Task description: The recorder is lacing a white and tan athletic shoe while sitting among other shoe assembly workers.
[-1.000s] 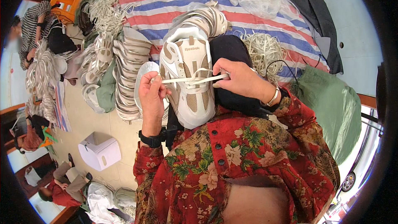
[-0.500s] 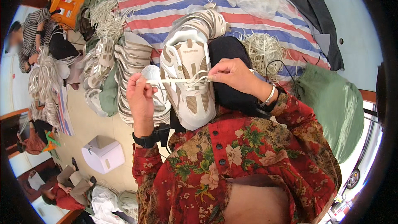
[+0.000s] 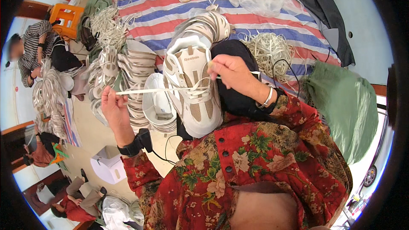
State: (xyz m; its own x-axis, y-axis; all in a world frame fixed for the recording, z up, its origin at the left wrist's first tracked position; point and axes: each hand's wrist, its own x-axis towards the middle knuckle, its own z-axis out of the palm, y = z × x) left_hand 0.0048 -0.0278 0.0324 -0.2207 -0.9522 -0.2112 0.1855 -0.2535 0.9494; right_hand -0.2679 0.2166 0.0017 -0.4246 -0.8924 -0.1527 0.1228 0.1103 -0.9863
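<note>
A white and beige sneaker rests in front of me, toe toward my body, with mesh panels and laces through its lower eyelets. My left hand, out to the left of it, pinches one length of the flat white shoelace, which runs taut across to the eyelets. At the sneaker's right edge, my right hand is closed, thumb and forefinger together, on lace by the tongue; the fingers partly hide that lace. Beyond the sneaker's heel, a row of nested shoe uppers curves away.
Stacked uppers and a white shoe piece stand to the left. A pile of loose laces lies right, on striped sheeting. Green cloth is at far right; a white bin and seated people are at left.
My left hand has pulled away leftward, drawing a longer length of lace out straight. My right hand has shifted slightly up along the sneaker's right edge.
</note>
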